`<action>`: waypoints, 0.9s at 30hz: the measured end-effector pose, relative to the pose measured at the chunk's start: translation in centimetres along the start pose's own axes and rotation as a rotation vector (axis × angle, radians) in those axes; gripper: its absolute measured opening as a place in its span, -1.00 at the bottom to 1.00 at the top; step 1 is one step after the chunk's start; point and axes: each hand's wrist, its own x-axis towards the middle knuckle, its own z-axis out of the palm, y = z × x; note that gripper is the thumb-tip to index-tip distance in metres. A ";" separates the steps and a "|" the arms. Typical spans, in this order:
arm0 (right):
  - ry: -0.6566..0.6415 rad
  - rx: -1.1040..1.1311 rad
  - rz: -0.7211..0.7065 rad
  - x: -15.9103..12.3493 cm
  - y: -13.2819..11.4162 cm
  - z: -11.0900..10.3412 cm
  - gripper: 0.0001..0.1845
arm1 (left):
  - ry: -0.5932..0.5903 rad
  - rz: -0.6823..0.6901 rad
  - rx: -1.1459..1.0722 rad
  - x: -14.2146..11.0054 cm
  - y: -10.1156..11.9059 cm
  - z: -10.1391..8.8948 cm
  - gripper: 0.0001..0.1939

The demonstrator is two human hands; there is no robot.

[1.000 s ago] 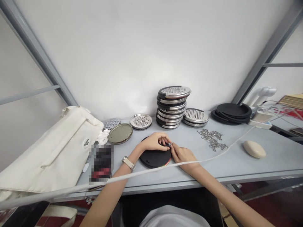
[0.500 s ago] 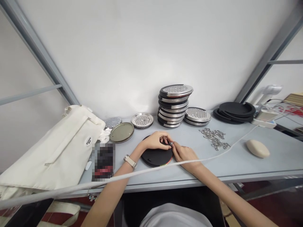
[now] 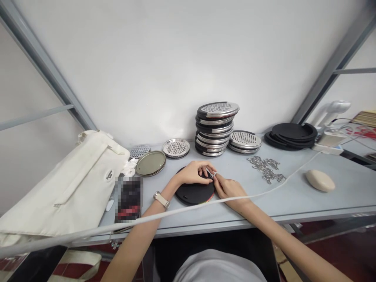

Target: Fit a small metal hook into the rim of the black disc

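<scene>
A black round disc [image 3: 195, 194] lies on the desk with a red and yellow edge showing at its lower right. My left hand [image 3: 195, 172] arches over the disc's far part, its fingers curled at the right rim. My right hand [image 3: 230, 188] meets it there, thumb and finger pinched together. A small silver metal clip [image 3: 211, 176] shows between the two sets of fingertips, partly hidden by them. To the right is a loose pile of similar metal clips [image 3: 266, 168]. Behind the hands rises a tall stack of round graters [image 3: 216, 129] with black and silver rims.
More graters [image 3: 245, 141], black discs [image 3: 293, 135] and an olive round plate [image 3: 150, 162] stand along the wall. A white cable [image 3: 264, 192] crosses in front of my forearms. A cream bag [image 3: 67, 188] leans at left; a beige oval object [image 3: 320, 180] sits at right.
Both hands stay at the disc's right rim with only slight finger movement. The view has shifted a little.
</scene>
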 end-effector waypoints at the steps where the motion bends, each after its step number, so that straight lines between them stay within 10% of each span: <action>1: 0.001 0.009 0.004 0.0 0.0 0.0 -0.66 | 0.000 0.002 0.001 0.0 0.0 0.0 -0.62; 27: 0.001 -0.023 0.009 0.0 0.0 0.1 -0.62 | 0.031 0.009 0.016 -0.1 -0.2 0.1 -0.63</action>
